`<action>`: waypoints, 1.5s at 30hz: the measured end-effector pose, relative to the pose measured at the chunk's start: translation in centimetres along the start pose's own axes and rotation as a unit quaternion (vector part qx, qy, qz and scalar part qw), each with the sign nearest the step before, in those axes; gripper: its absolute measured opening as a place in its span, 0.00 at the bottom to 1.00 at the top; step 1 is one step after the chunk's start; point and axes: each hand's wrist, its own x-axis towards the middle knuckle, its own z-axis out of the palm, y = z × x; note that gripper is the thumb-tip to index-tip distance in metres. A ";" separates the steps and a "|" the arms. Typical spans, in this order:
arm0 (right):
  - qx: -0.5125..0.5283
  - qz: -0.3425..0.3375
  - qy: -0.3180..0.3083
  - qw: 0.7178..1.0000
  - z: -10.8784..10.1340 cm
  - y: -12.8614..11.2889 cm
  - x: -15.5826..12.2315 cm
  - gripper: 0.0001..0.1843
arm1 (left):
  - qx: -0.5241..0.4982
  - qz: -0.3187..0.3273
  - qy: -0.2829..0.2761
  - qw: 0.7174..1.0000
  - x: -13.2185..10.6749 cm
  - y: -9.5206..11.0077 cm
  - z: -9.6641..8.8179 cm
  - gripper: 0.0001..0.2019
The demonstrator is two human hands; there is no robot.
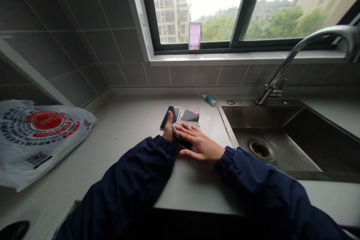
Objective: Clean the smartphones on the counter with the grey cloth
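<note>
Two dark phones lie on the pale counter (197, 187). The left phone (172, 114) is glossy black; the tip of my left hand (168, 129) rests against its near end, the rest of the hand hidden by my sleeve. My right hand (198, 143) lies flat with fingers stretched, pressing a small grey cloth (180, 127) onto the second phone (190, 116). A clear case with a pink item (194, 111) sits behind that phone.
A steel sink (281, 138) with a curved tap (303, 45) is to the right. A small blue-capped tube (208, 99) lies by the sink's corner. A white printed plastic bag (36, 135) sits at the left. Tiled wall and window behind.
</note>
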 end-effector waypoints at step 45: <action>-0.180 0.177 0.112 0.961 0.5 2.3 -0.5 0.45 | 0.004 0.000 -0.041 0.999 -0.5 0.2 2.2 0.38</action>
